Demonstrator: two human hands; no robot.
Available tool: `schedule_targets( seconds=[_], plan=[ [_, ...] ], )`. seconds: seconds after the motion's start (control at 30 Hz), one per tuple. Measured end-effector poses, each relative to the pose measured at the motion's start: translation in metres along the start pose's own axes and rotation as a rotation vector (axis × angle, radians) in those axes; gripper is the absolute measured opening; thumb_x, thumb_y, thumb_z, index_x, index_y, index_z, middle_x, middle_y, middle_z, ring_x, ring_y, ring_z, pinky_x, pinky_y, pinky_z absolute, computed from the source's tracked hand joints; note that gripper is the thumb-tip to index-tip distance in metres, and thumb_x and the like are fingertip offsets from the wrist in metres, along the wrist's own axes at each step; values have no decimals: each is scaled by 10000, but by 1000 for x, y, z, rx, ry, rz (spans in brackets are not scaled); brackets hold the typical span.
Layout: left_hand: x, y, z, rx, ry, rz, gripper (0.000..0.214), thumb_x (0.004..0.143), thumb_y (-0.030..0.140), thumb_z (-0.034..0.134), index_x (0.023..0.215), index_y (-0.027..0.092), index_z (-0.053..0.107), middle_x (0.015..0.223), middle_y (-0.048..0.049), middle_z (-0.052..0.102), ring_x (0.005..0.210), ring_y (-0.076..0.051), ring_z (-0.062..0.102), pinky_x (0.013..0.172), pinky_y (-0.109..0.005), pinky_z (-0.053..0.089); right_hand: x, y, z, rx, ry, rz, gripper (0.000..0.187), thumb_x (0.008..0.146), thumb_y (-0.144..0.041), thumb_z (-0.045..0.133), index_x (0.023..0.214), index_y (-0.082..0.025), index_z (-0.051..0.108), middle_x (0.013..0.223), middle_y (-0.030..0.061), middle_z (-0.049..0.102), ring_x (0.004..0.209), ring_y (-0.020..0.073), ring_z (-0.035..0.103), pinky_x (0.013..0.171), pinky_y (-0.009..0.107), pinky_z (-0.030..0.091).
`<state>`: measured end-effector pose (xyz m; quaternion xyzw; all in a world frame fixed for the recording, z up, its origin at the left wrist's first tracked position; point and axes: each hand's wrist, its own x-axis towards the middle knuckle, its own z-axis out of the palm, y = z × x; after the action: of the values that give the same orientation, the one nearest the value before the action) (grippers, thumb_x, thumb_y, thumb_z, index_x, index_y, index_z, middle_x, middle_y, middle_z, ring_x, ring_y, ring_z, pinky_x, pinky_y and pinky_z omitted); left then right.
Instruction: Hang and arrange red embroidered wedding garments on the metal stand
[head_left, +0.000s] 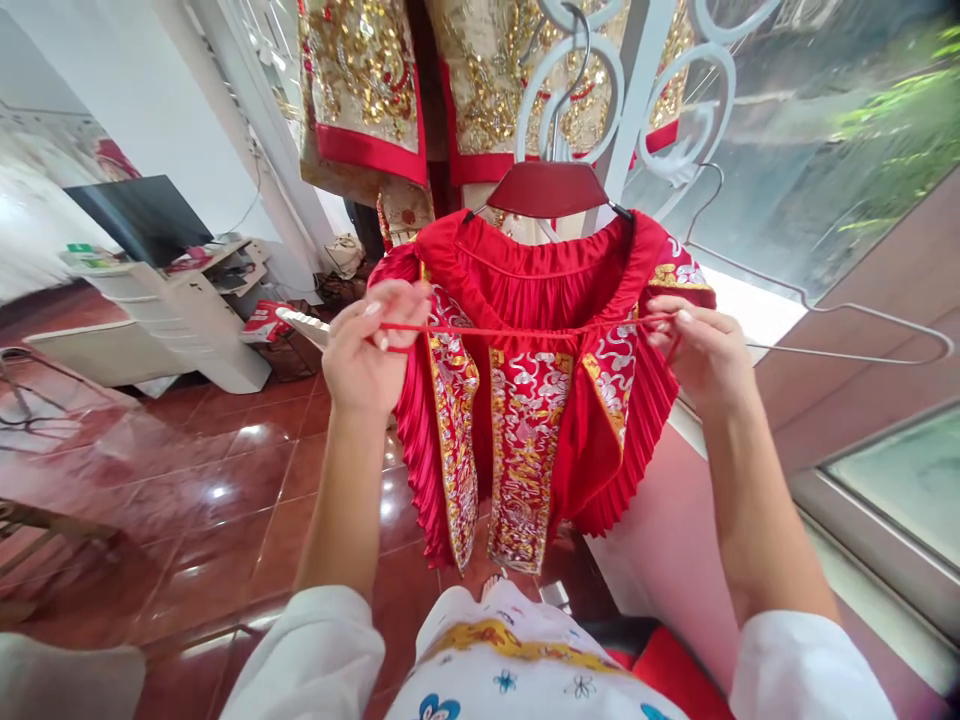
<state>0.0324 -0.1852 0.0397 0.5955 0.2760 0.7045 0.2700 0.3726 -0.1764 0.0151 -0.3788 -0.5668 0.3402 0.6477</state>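
Note:
A red pleated skirt [536, 300] with gold and white embroidered panels hangs from a dark red hanger [549, 187] hooked on a white scrolled metal frame [645, 90]. A thin red cord [517, 330] runs taut across its waistband. My left hand [371, 345] is closed, pinching the cord's left end. My right hand [697, 350] is closed on the cord's right end at the skirt's edge. Both hands are level, about chest height, in front of the skirt.
More gold-embroidered garments [360, 90] hang behind. A bare wire hanger [862, 340] sticks out to the right by the window. A white cabinet [187, 310] with a dark screen [139, 215] stands at the left on the red tiled floor [225, 480].

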Motion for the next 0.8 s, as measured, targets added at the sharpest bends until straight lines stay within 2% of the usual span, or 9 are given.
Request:
schedule_targets(
  seconds=[0.07, 0.13, 0.17, 0.27, 0.37, 0.43, 0.53, 0.7, 0.8],
  plan=[
    [-4, 6, 19, -18, -301, -149, 449, 820, 448, 442, 484, 210, 261, 455, 26, 381, 375, -75, 347, 411, -259, 347, -3, -2, 14, 91, -81, 30, 261, 736, -405, 549, 599, -196, 472, 865, 62, 617, 809, 179, 590, 616, 316, 466],
    [-11, 8, 37, 233, -546, -226, 394, 821, 432, 462, 512, 212, 358, 426, 33, 394, 344, -74, 323, 396, -251, 318, -4, -6, 25, 88, -118, 92, 300, 753, -414, 502, 570, -204, 391, 756, 56, 594, 805, 196, 595, 614, 329, 478],
    [-14, 7, 47, 420, -596, -218, 324, 808, 411, 503, 565, 205, 444, 447, 28, 438, 363, -83, 362, 414, -250, 327, -4, -7, 29, 48, -102, 109, 311, 756, -413, 503, 563, -208, 372, 668, 43, 556, 740, 188, 590, 585, 320, 473],
    [-26, -4, 73, 924, -524, -64, 222, 740, 394, 630, 777, 179, 587, 538, -2, 530, 511, -148, 522, 522, -268, 393, -5, -7, 40, -141, 8, 66, 296, 757, -399, 550, 593, -215, 386, 542, -2, 443, 552, 143, 517, 503, 284, 437],
    [-30, -17, 89, 1165, -545, 17, 255, 777, 401, 607, 743, 149, 625, 599, -46, 569, 615, -202, 586, 595, -300, 422, -6, -4, 49, -337, 126, -44, 181, 728, -337, 609, 788, -211, 494, 590, -19, 469, 526, 126, 488, 502, 272, 417],
    [-28, -22, 92, 1195, -600, 60, 283, 839, 363, 532, 699, 138, 631, 685, -75, 600, 660, -210, 602, 617, -310, 426, -7, -1, 52, -504, 161, -129, 229, 710, -288, 623, 901, -198, 533, 666, -3, 521, 586, 135, 510, 548, 276, 419],
    [-22, -22, 87, 1133, -640, 85, 294, 876, 302, 467, 720, 130, 646, 798, -99, 621, 709, -209, 603, 635, -315, 430, -9, 3, 54, -755, 89, -194, 122, 705, -259, 612, 787, -172, 586, 731, 35, 576, 648, 149, 527, 615, 289, 413],
    [-20, -24, 85, 740, -700, -35, 263, 864, 147, 396, 845, 150, 658, 652, -27, 613, 572, -123, 549, 597, -257, 417, -12, 6, 58, -988, -68, -146, 116, 738, -252, 568, 686, -165, 626, 637, 45, 617, 578, 154, 524, 568, 278, 355],
    [-23, -29, 91, 609, -619, -66, 178, 828, 200, 477, 772, 158, 641, 574, 7, 569, 504, -102, 492, 531, -238, 381, -9, 2, 59, -1025, -89, -196, 158, 757, -248, 543, 672, -168, 649, 611, 44, 622, 547, 143, 508, 537, 265, 315]
  ],
)
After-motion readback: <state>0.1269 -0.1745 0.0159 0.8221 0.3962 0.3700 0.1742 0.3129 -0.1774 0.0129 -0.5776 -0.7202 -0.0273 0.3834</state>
